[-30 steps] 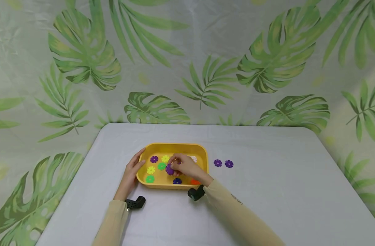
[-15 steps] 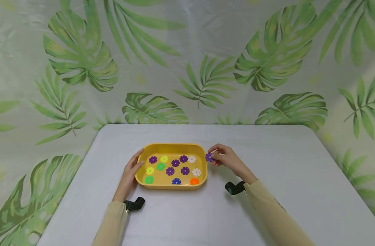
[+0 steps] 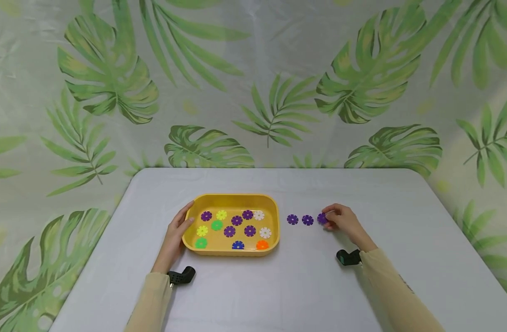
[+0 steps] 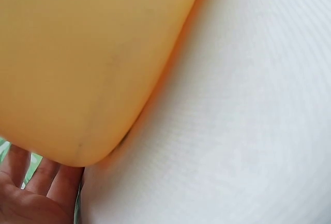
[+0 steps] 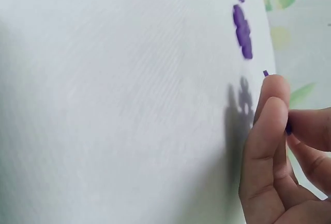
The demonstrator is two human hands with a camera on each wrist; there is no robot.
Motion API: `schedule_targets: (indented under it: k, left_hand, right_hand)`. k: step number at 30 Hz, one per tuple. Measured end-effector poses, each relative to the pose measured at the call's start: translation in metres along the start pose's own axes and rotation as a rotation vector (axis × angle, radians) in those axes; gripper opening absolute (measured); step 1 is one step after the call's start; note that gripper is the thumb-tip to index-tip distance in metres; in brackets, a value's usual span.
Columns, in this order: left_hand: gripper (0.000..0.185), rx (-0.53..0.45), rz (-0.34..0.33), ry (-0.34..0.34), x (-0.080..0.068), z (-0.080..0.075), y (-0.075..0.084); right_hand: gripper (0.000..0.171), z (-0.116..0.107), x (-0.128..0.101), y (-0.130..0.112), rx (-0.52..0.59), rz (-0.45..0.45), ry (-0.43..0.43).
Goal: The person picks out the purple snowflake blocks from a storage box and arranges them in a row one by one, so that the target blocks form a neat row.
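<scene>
Head view, right hand: the right hand (image 3: 341, 219) pinches a purple flower disc (image 3: 321, 218) at its left fingertips, low over the table (image 3: 361, 286).
Head view, row: two purple discs (image 3: 300, 220) lie just left of the held one, in a left-right line; the held disc sits at the line's right end.
Head view, left hand: the left hand (image 3: 177, 230) rests straight-fingered against the left wall of the yellow tray (image 3: 232, 200), well apart from the row.
Left wrist view: fingers (image 4: 46, 175) lie at the tray's rounded corner, holding nothing.
Right wrist view: fingertips (image 5: 273, 92) curl on the disc's edge; the disc's shadow falls on the cloth just below it, so whether it touches down, I cannot tell.
</scene>
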State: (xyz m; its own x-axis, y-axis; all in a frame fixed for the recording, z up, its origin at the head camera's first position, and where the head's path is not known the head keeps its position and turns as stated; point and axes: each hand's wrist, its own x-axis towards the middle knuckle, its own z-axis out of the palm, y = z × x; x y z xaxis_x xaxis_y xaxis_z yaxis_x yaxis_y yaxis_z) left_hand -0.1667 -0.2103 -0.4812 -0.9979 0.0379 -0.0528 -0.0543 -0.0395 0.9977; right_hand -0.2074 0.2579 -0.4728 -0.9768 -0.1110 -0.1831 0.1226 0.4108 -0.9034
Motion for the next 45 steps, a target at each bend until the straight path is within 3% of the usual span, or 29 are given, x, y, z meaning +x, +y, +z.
schedule_targets:
  k: [4, 11, 14, 18, 24, 30, 38, 45]
  left_hand:
    - [0.048, 0.006, 0.018, 0.006, 0.005, -0.004, -0.013]
    - [0.048, -0.002, 0.034, 0.002, 0.006, -0.004, -0.016]
    - [0.048, -0.003, 0.029, 0.008, 0.006, -0.003, -0.015]
    - [0.048, -0.009, 0.022, 0.012, 0.006, -0.003, -0.012]
    - [0.049, -0.032, 0.002, -0.003, 0.001, 0.001, 0.001]
    - [0.050, -0.016, -0.010, -0.011, -0.004, 0.005, 0.012]
    - [0.049, -0.016, -0.007, -0.005, -0.006, 0.005, 0.011]
    - [0.049, -0.016, -0.001, -0.005, -0.006, 0.004, 0.011]
  right_hand:
    - [0.025, -0.001, 0.000, 0.004, -0.069, 0.028, 0.009]
    - [0.023, 0.002, -0.002, -0.002, -0.167, -0.001, 0.034]
    - [0.025, 0.004, -0.002, -0.011, -0.111, -0.035, 0.029]
    - [0.031, 0.017, -0.004, -0.033, 0.065, -0.066, -0.047]
    - [0.033, 0.060, -0.006, -0.075, 0.239, -0.112, -0.229]
    - [0.034, 0.114, -0.005, -0.099, 0.237, -0.137, -0.389]
    - [0.029, 0.174, 0.003, -0.111, 0.204, -0.080, -0.471]
    - [0.031, 0.205, 0.008, -0.111, 0.143, -0.048, -0.490]
